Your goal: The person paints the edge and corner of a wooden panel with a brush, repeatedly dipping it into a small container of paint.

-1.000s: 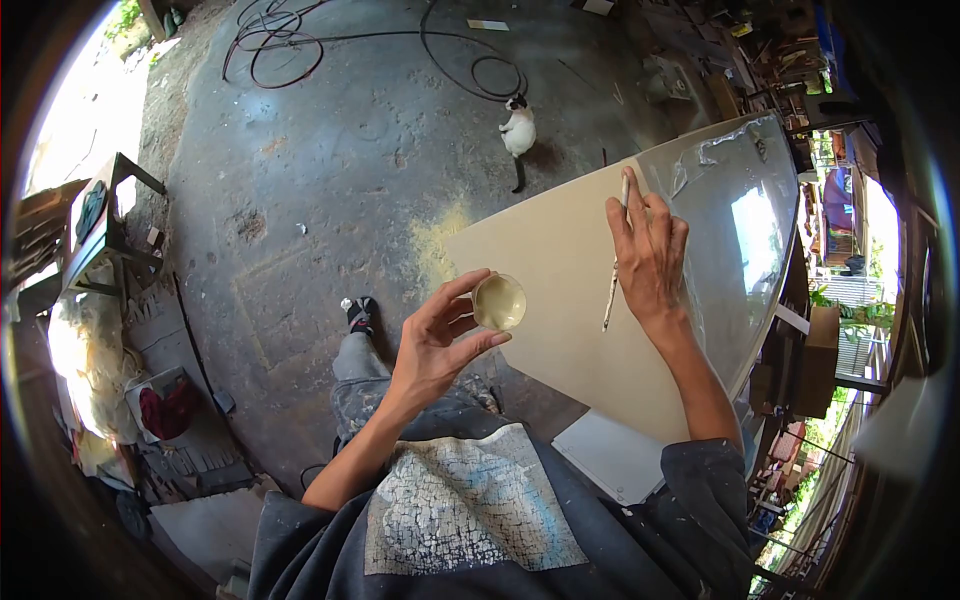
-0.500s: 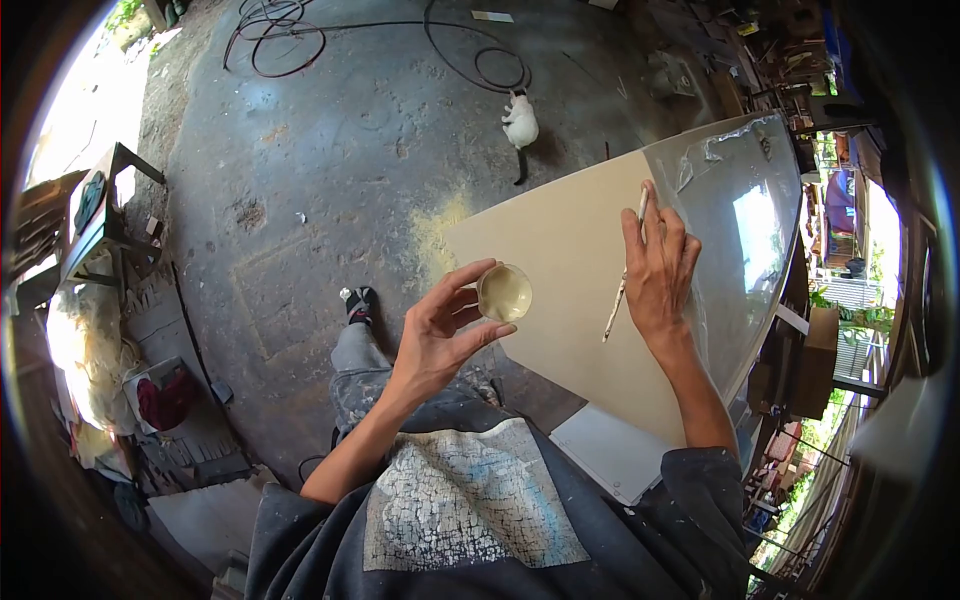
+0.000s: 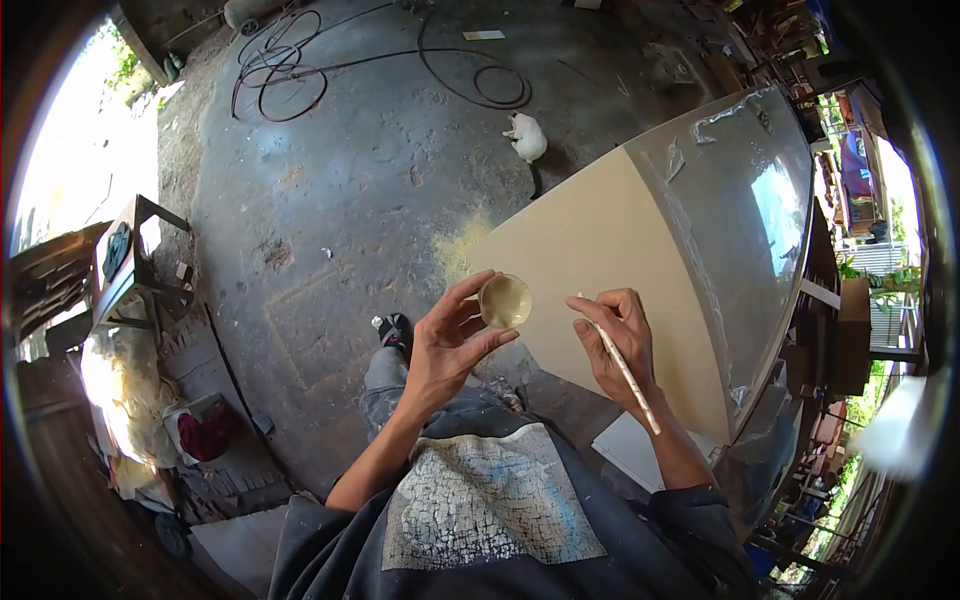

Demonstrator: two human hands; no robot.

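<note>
My left hand (image 3: 445, 345) grips a small clear cup (image 3: 506, 302) by its sides, with thumb and fingers round it. Pale yellowish liquid lies in the cup. A thin, paint-smeared paintbrush (image 3: 632, 382) is pinched in my right hand (image 3: 622, 345), its tip pointing toward the cup and its handle slanting back over the wrist. Both hands are in front of a large panel-like piece with a smooth beige face (image 3: 580, 235). Its adjoining side is covered by clear plastic film (image 3: 740, 200), glossy and wrinkled along the border.
A white cat (image 3: 527, 138) lies on the concrete floor (image 3: 340, 200) beyond the piece. Coiled hoses (image 3: 285, 75) spread at the back. A small wooden stand (image 3: 135, 255) is at left, and cluttered shelving lines the right side. A white board (image 3: 640, 445) lies near my right forearm.
My right hand has come away from the border of the plastic film, down and left toward the cup, and the paintbrush has turned in it. The left hand still holds the cup.
</note>
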